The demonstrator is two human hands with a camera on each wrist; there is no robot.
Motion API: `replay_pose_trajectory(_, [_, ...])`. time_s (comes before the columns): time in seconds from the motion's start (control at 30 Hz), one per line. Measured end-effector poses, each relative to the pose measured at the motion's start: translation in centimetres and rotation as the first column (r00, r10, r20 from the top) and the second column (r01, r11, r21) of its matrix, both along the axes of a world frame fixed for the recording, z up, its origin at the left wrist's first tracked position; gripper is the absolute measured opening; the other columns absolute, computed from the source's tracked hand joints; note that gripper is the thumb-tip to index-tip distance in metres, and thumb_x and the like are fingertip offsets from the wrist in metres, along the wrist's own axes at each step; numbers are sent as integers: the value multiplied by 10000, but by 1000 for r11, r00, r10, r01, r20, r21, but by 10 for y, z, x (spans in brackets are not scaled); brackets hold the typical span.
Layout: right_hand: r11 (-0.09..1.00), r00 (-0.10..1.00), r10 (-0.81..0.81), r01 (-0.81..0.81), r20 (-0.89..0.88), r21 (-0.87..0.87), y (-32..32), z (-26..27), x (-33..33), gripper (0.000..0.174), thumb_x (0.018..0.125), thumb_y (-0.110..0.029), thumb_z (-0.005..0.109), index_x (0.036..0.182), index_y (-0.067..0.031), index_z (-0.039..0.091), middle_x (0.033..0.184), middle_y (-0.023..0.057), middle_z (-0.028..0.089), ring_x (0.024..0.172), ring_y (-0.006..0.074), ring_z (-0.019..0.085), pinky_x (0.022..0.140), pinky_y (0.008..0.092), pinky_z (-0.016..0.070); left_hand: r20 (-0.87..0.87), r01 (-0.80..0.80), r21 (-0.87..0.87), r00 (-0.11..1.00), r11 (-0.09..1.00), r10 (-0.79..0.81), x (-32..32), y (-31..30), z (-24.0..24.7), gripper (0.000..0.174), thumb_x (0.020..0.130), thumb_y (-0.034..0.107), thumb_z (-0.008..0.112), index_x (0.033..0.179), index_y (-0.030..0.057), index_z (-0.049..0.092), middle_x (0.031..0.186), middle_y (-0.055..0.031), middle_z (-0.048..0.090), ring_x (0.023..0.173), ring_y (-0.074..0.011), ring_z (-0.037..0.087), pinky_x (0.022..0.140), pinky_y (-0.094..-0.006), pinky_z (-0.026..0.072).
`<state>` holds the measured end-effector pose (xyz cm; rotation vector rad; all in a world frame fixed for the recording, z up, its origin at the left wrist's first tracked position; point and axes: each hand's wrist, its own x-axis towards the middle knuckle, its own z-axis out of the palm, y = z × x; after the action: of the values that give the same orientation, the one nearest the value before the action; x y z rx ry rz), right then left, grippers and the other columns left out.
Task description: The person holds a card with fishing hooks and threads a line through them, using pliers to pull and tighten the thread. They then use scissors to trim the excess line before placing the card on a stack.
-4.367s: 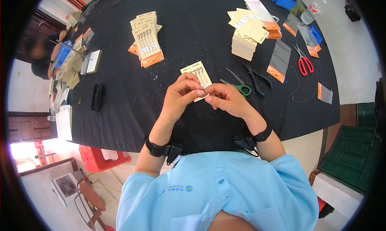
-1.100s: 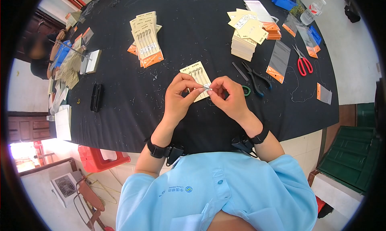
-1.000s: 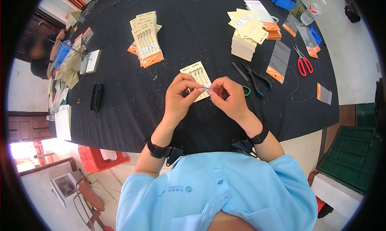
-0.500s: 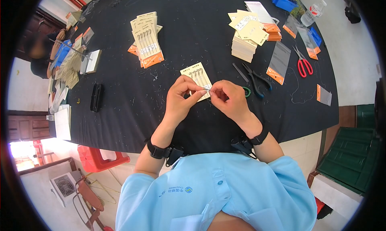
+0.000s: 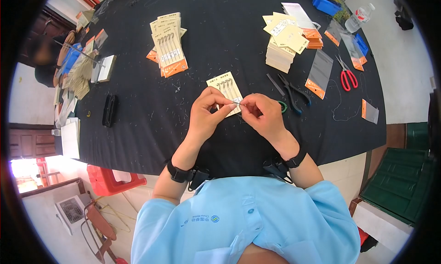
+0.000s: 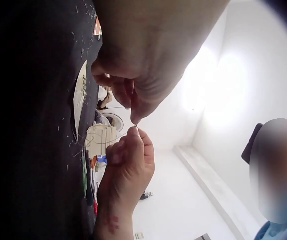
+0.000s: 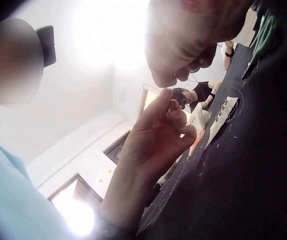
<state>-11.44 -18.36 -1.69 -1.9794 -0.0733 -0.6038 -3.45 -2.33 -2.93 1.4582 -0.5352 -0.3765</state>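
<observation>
My left hand (image 5: 205,112) and right hand (image 5: 265,115) meet fingertip to fingertip over a cream card (image 5: 224,81) on the black cloth. Between thumb and forefinger, each pinches a short, thin dark piece (image 5: 236,103), mostly hidden by the fingertips; I cannot tell its exact kind. A fine line (image 6: 101,142) loops from around the fingertips down toward the cloth in the left wrist view. Several small dark hooks with pale strands lie in a row on the card. Green-handled scissors (image 5: 282,107) lie beside my right hand, partly covered by it.
Black pliers (image 5: 292,92) and red-handled scissors (image 5: 349,79) lie to the right, near a clear sleeve (image 5: 320,67). Card stacks stand at back left (image 5: 168,50) and back right (image 5: 279,58). A black case (image 5: 109,110) lies left. Another person sits at the far left.
Since the oldest frame, my right hand has turned and its fingers have curled in more, covering more of the green scissors. Over the last half second the hands have barely moved; the view shifts slightly.
</observation>
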Motion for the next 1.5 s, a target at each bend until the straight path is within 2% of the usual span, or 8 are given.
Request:
replay_pose_trajectory(0.33, [999,1000,5,-5,12,-38,0,1,-1,156,720,11,670,831,-47,577,645,39,553,488,122,518,452,247,403,5,-4,10,1000,1000,4,0,0,-2,70,743,59,729,798,52,687,822,20,494,710,-56,452,592,-205,338])
replay_pose_trajectory(0.4, [999,999,0,2,39,-48,0,1,1,144,720,26,661,822,-41,585,639,26,555,486,87,503,445,221,385,38,46,54,998,997,-48,0,2,-2,65,784,-22,686,835,1,654,900,-8,485,806,-76,522,702,-211,439])
replay_pose_trajectory(0.47, [998,998,-6,10,65,-58,-1,2,1,134,720,41,651,814,-34,594,634,14,557,484,51,488,439,195,367,46,46,52,998,998,-48,0,2,-2,66,782,-24,686,835,0,653,900,-10,486,809,-78,523,703,-212,440])
replay_pose_trajectory(0.53, [994,999,3,2,42,-109,-3,5,0,153,718,15,661,833,-49,583,647,41,551,491,129,521,454,256,409,53,45,49,997,998,-48,0,2,-2,68,781,-26,685,835,-2,652,901,-11,486,812,-80,524,703,-212,441])
replay_pose_trajectory(0.63, [995,1000,0,1,16,-100,-2,7,0,155,715,14,662,831,-50,582,637,38,543,487,124,512,452,252,401,43,43,39,998,998,-44,-1,0,-1,73,778,-30,683,838,-2,652,903,-13,487,813,-82,525,704,-212,442])
replay_pose_trajectory(0.7, [999,1000,-6,5,-16,-52,-1,4,-1,157,713,14,662,831,-53,582,630,36,537,485,121,507,452,248,395,35,-12,7,999,1000,11,-2,-2,0,81,743,43,726,807,33,677,843,3,497,699,-66,473,610,-211,378])
replay_pose_trajectory(1.03, [994,998,-1,8,59,-106,-3,2,1,160,706,17,668,827,-55,591,613,29,520,462,114,459,444,255,364,78,-2,14,997,1000,1,-2,-2,0,80,745,48,726,806,41,676,836,0,494,693,-68,475,610,-215,380])
replay_pose_trajectory(1.5, [997,999,-22,24,38,-76,-2,3,1,165,700,16,670,823,-66,597,567,28,472,456,126,434,444,269,349,82,-1,21,997,1000,-1,-2,-1,0,81,743,46,722,809,42,677,825,2,499,691,-70,474,609,-216,377])
